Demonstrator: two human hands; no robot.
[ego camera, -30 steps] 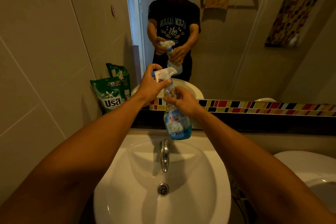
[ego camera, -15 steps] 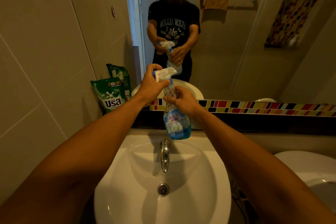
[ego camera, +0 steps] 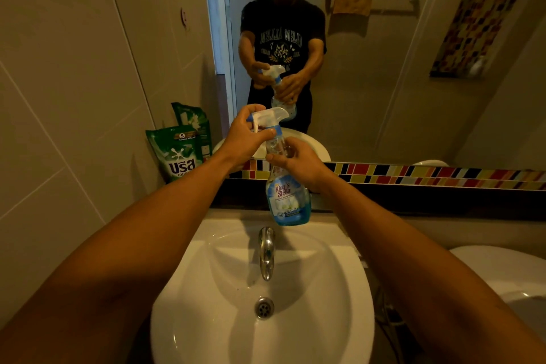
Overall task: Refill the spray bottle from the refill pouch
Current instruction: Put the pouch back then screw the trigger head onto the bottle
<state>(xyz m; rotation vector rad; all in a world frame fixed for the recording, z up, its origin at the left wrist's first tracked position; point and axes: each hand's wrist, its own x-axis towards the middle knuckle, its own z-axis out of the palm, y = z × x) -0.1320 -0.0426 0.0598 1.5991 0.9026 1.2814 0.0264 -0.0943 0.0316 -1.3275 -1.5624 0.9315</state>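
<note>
Holding the spray bottle point(ego camera: 288, 186) upright over the sink's point(ego camera: 348, 298) back edge, above the tap point(ego camera: 266, 251): right hand point(ego camera: 298, 162), grip closed round the neck, steadies it; left hand point(ego camera: 245, 136), grip closed on the trigger head point(ego camera: 269, 117), probably to unscrew it. Refill pouch point(ego camera: 176, 154) stands at the ledge's left end against the wall, so spills would likely fall into the basin

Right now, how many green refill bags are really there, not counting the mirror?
1. The green refill bag stands on the ledge in the left corner, against the tiled wall. The second green shape behind it is only its reflection. Nothing else green shows, though the arms hide some of the ledge.
</note>
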